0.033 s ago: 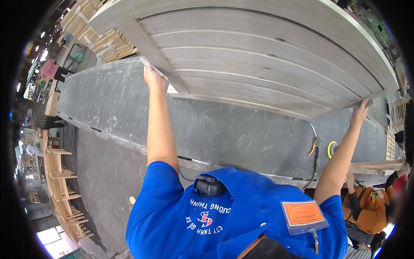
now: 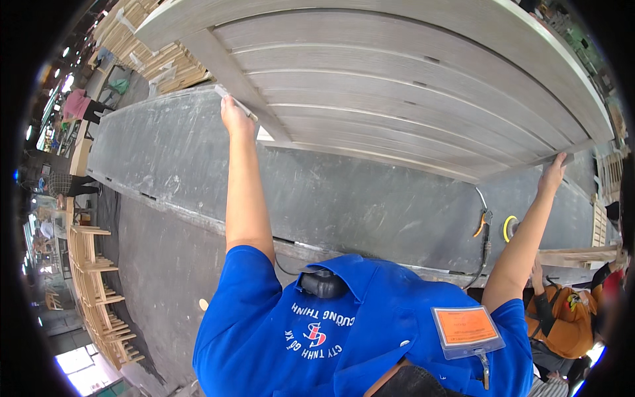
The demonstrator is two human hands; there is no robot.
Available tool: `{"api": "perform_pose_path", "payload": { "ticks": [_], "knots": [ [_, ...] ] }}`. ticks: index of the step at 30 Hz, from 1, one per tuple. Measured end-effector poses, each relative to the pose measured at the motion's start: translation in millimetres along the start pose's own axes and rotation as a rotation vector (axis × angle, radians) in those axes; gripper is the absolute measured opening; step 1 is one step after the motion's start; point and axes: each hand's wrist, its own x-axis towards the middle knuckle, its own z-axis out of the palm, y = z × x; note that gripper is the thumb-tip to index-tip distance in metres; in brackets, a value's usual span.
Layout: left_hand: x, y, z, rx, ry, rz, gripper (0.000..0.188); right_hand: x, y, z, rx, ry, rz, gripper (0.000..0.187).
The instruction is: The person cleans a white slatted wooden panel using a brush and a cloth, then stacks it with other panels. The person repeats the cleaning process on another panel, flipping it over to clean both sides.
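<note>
A large grey wooden panel (image 2: 370, 76) with long slats set in a frame stands tilted over the dark worktable (image 2: 357, 198). My left hand (image 2: 237, 119) is closed around a short grey end piece at the panel's left side. At the far right corner, my right hand (image 2: 553, 173) grips the panel's lower edge, its fingers partly hidden behind the wood. Both arms are stretched forward and apart. Between them, nearer the right arm, an air gun (image 2: 486, 221) with orange on its handle and a dark hose lies on the table.
A yellow-rimmed round thing (image 2: 510, 229) lies beside my right forearm. Stacked pale wooden frames (image 2: 169, 69) stand at the far left, and more wooden frames (image 2: 99, 291) line the left floor. At right, a co-worker in an orange-brown top (image 2: 570, 321) is close by; other people (image 2: 76, 106) are at left.
</note>
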Motion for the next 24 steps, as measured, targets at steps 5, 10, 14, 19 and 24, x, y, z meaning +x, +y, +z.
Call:
{"api": "perform_pose_path", "payload": {
  "ticks": [5,10,14,19,24],
  "knots": [
    [5.8,-4.5,-10.5,-0.032,-0.030,0.011,0.037,-14.3,-10.8,3.4,0.064,0.015,0.021,0.063],
    [18.6,-7.4,-6.5,-0.029,-0.110,-0.005,0.036,-9.3,-9.7,6.4,-0.027,0.039,-0.027,0.062],
    [11.4,-2.1,1.3,-0.021,-0.075,-0.027,0.035,-7.6,-9.7,10.3,0.008,-0.016,-0.093,0.061],
    [6.6,2.3,7.0,0.015,-0.056,0.006,0.034,-7.0,-10.1,15.6,0.000,0.016,-0.065,0.063],
    [16.8,-0.3,4.4,-0.062,-0.044,-0.104,0.031,2.9,-0.3,10.5,-0.109,0.058,-0.042,0.068]
  ]
}}
